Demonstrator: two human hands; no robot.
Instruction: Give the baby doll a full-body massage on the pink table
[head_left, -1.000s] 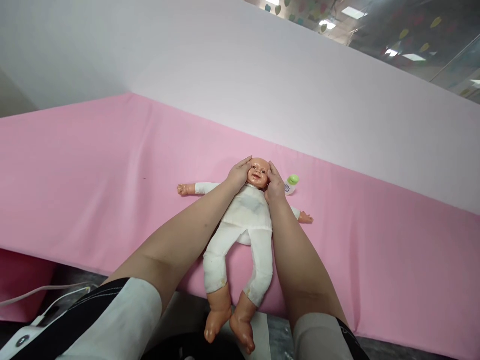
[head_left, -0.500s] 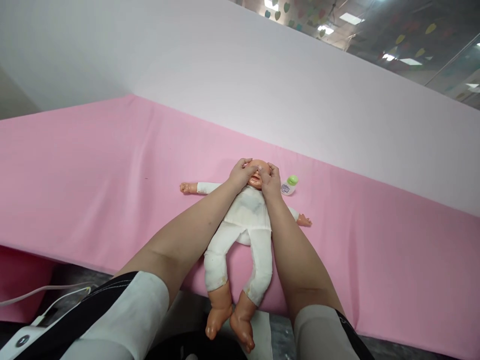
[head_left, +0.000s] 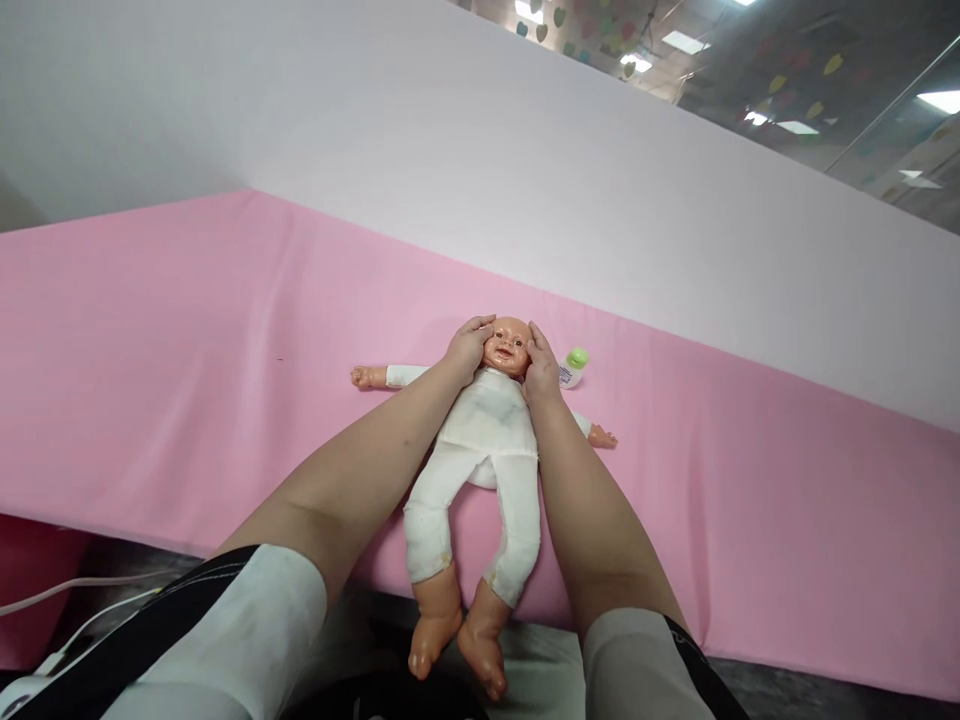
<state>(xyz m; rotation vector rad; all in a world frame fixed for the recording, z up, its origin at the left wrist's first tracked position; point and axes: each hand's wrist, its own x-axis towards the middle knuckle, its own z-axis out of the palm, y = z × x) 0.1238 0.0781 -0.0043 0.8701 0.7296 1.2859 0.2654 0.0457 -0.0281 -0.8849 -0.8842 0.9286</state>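
Note:
A baby doll [head_left: 491, 415] with a white cloth body lies on its back on the pink surface, its feet hanging over the near edge. My left hand [head_left: 469, 348] rests against the side of the doll's head on the left of the view, fingers stretched toward its top. On the other side of the head, my right hand [head_left: 541, 364] lies along the cheek with its fingers extended. The doll's face shows between both hands. Just right of my right hand is a small white bottle [head_left: 572, 368] with a green cap.
The pink covered table [head_left: 787, 500] stretches to both sides. Behind it rises a pale wall [head_left: 525, 150], with a glass panel at the upper right. White cables [head_left: 82, 582] and a red object [head_left: 37, 580] are at the lower left.
Both thumbs have moved outward from the middle of the doll's face to its sides, so its eyes now show. The view has shifted slightly.

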